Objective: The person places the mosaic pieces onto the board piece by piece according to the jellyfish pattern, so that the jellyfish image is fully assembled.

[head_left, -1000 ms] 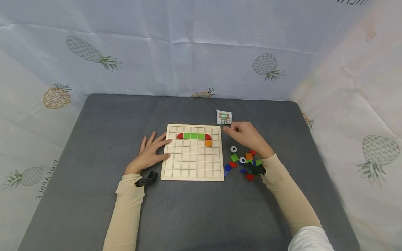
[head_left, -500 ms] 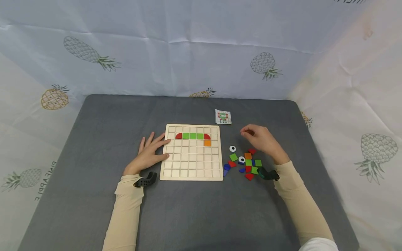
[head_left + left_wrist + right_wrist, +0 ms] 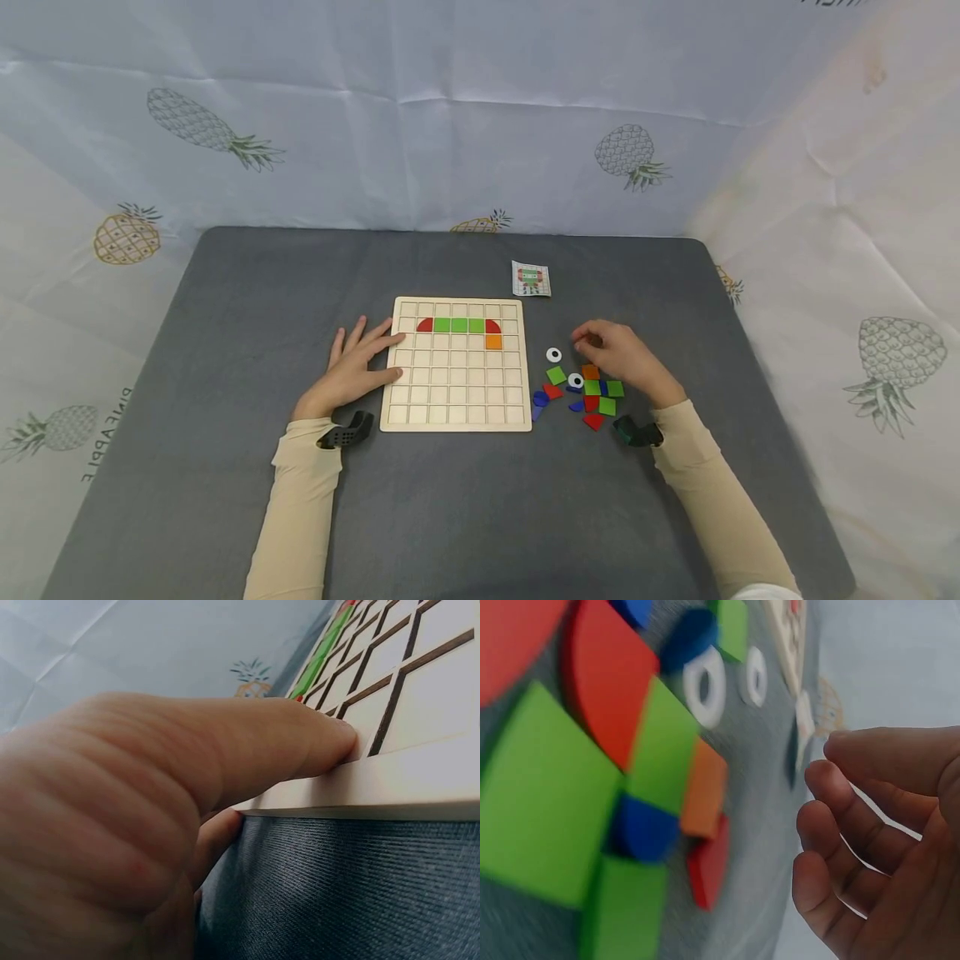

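A wooden grid board [image 3: 456, 400] lies on the grey table. Its upper part holds a row of three green squares [image 3: 459, 325] with a red rounded piece [image 3: 425, 325] at each end; an orange square [image 3: 493, 342] sits under the right one. My left hand [image 3: 348, 379] rests at the board's left edge, fingers spread, thumb [image 3: 322, 742] touching the rim. Over the far end of a loose pile of coloured pieces hovers my right hand [image 3: 618, 354]. Its fingers are loosely bent with nothing between them, near an orange square [image 3: 705, 787] and a red piece [image 3: 709, 862].
Loose green, red and blue pieces and two white rings [image 3: 553, 355] [image 3: 575, 381] lie right of the board. A small printed card [image 3: 531, 279] with a coloured figure lies behind the board. A pineapple-print cloth [image 3: 375, 150] hangs beyond the table's far edge.
My right hand has drawn back from beside the card, moved right, then come down nearer the pile, covering a red piece in the head view. My left hand stays on the board's edge.
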Demonstrator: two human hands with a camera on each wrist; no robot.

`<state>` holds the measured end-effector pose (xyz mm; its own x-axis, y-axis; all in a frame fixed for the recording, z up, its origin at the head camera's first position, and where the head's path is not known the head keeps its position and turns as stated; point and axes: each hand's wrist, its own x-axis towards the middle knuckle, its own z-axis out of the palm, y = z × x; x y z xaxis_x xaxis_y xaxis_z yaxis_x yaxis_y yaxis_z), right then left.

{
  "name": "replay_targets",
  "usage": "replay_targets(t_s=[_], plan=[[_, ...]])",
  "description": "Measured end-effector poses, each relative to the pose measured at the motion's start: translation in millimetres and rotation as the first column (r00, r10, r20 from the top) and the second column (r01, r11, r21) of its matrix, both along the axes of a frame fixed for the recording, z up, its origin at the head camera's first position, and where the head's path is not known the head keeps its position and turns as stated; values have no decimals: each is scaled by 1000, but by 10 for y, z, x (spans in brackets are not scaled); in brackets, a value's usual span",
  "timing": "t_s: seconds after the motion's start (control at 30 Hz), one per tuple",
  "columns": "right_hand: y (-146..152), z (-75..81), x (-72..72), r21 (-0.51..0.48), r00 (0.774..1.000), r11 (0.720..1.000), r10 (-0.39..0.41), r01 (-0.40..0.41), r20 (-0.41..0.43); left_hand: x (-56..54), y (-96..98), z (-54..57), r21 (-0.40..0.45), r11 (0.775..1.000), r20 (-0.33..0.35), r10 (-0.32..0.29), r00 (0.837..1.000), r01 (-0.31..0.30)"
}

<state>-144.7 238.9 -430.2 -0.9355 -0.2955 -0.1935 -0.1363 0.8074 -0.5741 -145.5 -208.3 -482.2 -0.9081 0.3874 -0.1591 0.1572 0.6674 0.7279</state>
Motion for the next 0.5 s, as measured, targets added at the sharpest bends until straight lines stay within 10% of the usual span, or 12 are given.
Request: replay_targets(t_s=[0.5], plan=[[-312,-138,-6,126,991,983,125,-131,53,-13,-7,-16,-16,1000,7,2,1000,-2]])
